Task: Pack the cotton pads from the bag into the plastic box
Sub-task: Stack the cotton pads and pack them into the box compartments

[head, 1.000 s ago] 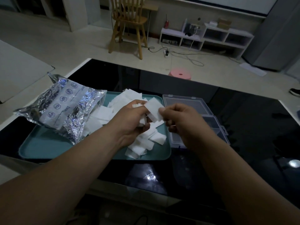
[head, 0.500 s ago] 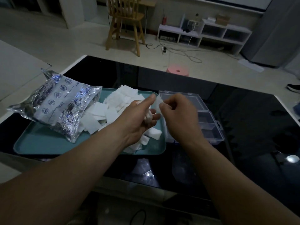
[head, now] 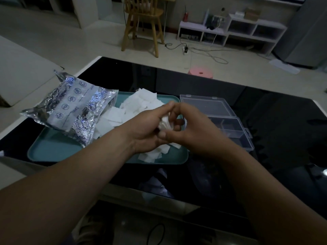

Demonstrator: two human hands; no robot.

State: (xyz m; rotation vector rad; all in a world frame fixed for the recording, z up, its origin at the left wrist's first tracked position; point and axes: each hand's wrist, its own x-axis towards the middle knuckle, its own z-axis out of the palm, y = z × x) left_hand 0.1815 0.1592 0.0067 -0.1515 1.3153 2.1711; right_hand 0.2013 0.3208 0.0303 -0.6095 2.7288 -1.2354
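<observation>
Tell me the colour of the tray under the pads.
The tray is plain teal; the head view shows it best.

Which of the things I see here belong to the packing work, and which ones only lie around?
For the job: foil bag; loose cotton pads on the teal tray; open plastic box; bunch of pads gripped by left hand and right hand.
Lying about: wooden chair; pink stool; white shelf; floor cables.
</observation>
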